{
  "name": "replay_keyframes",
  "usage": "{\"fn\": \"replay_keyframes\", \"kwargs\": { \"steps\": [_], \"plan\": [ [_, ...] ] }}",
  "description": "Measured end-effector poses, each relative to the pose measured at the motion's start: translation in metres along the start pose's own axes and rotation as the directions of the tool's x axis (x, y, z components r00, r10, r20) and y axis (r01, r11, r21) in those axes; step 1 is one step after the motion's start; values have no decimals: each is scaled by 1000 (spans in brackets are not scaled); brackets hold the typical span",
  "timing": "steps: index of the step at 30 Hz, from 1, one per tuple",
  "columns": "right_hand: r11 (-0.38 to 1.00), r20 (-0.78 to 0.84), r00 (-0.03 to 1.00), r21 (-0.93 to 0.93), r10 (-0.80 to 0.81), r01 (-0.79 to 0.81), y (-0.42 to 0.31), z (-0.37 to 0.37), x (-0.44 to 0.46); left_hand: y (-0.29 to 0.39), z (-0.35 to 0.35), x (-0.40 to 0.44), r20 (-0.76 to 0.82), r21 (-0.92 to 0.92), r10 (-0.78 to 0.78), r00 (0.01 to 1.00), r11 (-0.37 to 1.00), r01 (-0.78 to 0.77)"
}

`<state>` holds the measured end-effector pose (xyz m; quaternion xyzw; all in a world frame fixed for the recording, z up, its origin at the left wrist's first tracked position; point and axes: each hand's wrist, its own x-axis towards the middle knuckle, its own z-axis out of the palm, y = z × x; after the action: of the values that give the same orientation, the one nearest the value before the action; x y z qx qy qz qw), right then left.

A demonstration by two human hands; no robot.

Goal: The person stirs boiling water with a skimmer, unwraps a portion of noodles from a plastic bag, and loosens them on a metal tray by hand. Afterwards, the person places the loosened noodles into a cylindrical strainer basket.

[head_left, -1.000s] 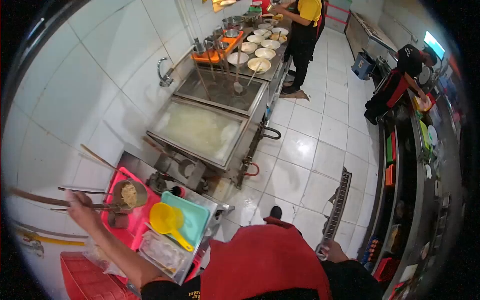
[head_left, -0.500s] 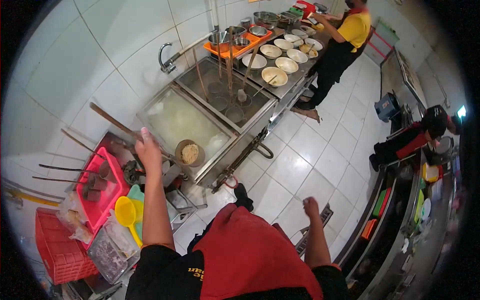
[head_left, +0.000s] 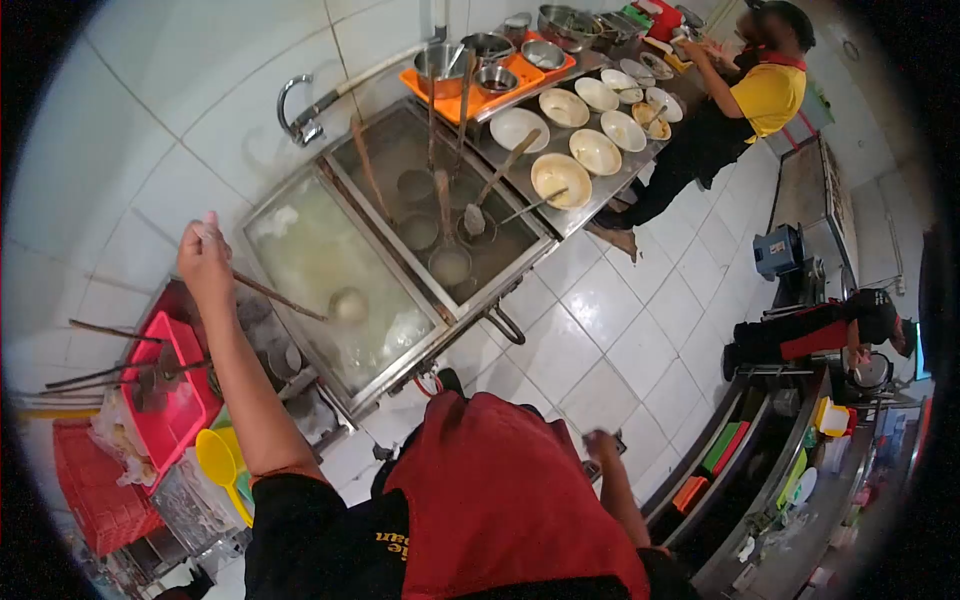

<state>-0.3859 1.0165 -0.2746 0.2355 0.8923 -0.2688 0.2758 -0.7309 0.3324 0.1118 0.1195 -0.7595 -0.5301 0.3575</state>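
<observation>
My left hand (head_left: pixel 205 258) is closed around the long wooden handle of a noodle strainer (head_left: pixel 348 305). The strainer's basket sits in the cloudy, steaming water of the left-hand vat (head_left: pixel 268 210); what it holds is hard to make out under the surface. My right hand (head_left: pixel 602 447) hangs low at my right side, fingers curled in, with nothing visible in it. In the neighbouring vat (head_left: pixel 345 150) of darker water stand several more strainers (head_left: pixel 450 266) with long handles, apart from both hands.
White and cream bowls (head_left: pixel 562 180) crowd the counter beyond the vats. An orange tray (head_left: pixel 445 108) carries metal pots. A pink basin (head_left: pixel 172 400), yellow ladle (head_left: pixel 215 457) and red crate (head_left: pixel 85 475) are at left. One person (head_left: pixel 760 100) stands by the counter, another (head_left: pixel 840 325) works at right.
The strainer with noodles, held above the vat's near edge before, has gone down into the cloudy water. My left hand has shifted left and upward in view; my right hand is slightly lower.
</observation>
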Motion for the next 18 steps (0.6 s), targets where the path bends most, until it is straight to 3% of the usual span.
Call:
{"fn": "replay_keyframes", "kwargs": {
  "steps": [1, 2, 3, 4, 5, 6, 7, 8, 9, 10, 11, 12, 13, 15, 16, 18],
  "plan": [
    [910, -34, 925, -195, -378, 365, -34, -24, 34, 5, 7, 7, 9, 99, 17, 1000, 995, -18],
    [832, -135, 827, -200, -546, 517, -107, -64, 41, -11, 9, 8, -26, 127, 55, 998, 991, -51],
    [916, -234, 886, -140, -400, 376, -148, -73, 74, -17, 12, -2, -43, 3, 36, 998, 999, -36],
    [913, -294, 880, 49, -373, 404, -231, -116, 62, -20, 14, -11, -58, -114, 8, 998, 993, -15],
    [851, -348, 817, 89, -460, 517, -267, -128, 88, -16, 19, -21, -71, -97, 16, 997, 995, -23],
    [759, -413, 683, -35, -603, 650, -292, -133, 128, -8, 24, -38, -121, -108, -50, 991, 993, 36],
    [697, -305, 803, 399, -512, 595, -324, -136, 158, -3, 27, -53, -180, -120, -117, 977, 988, 96],
    [506, -198, 880, 754, -433, 418, -362, -146, 173, -3, 28, -61, -222, -127, -152, 963, 984, 126],
    [239, -35, 916, 961, -400, 141, -401, -157, 186, -3, 28, -64, -280, -134, -181, 943, 980, 148],
    [208, 37, 921, 977, -389, 49, -431, -166, 202, -6, 26, -65, -330, -102, -190, 925, 981, 165],
    [195, 119, 918, 980, -379, -47, -455, -173, 217, -5, 24, -67, -391, -73, -204, 897, 979, 191],
    [205, 61, 928, 979, -369, 17, -464, -161, 248, 8, 29, -73, -430, 99, -84, 899, 985, 139],
    [261, 119, 903, 965, -413, -8, -471, -161, 255, 21, 34, -82, -438, 276, 29, 898, 956, 103],
    [319, 71, 917, 946, -393, 63, -489, -163, 259, 25, 34, -100, -438, 238, 5, 899, 965, 111],
    [337, 94, 901, 940, -424, 60, -496, -166, 260, 44, 46, -110, -458, 109, -11, 889, 992, 68],
    [561, 203, 890, 825, -408, 69, -485, -175, 254, 45, 39, -123, -503, 144, 2, 864, 986, 82]
  ]
}}
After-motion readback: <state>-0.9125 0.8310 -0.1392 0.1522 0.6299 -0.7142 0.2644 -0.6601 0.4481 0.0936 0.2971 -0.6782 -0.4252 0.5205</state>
